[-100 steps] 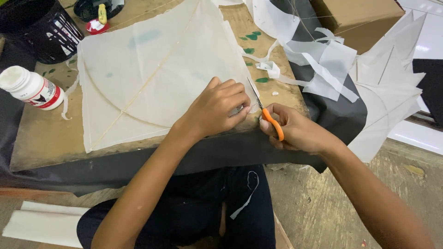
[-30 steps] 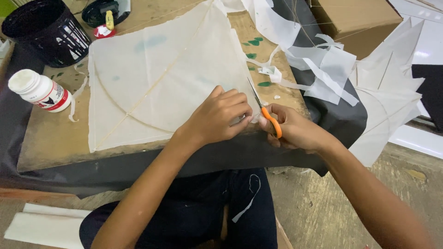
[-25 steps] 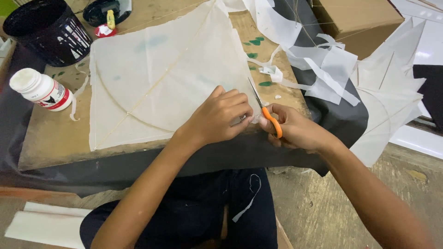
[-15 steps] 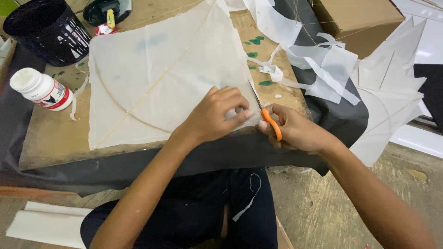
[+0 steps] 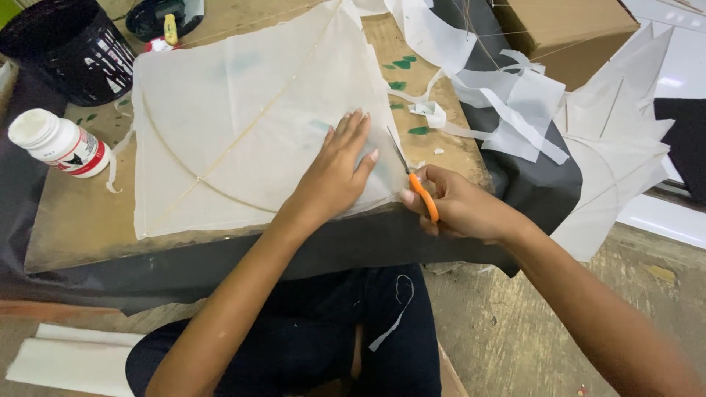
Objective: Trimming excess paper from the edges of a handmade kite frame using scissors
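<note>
Left hand (image 5: 334, 173): your palm lies flat, fingers spread, pinning the white paper kite (image 5: 243, 117) steady. Right hand (image 5: 460, 206): your fingers clasp the orange-handled scissors (image 5: 413, 176), blades along the kite's edge.

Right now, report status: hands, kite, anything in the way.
Left hand flat on the paper kite. Right hand grips orange-handled scissors at the kite's right edge. Paper scraps lie beyond the blades.

Kite (image 5: 243, 125): thin matt translucent paper w/ slim wood sticks. Scissors (image 5: 416, 184): glossy orange plastic grips, metal blades. Board (image 5: 81, 228): rough wood.
</note>
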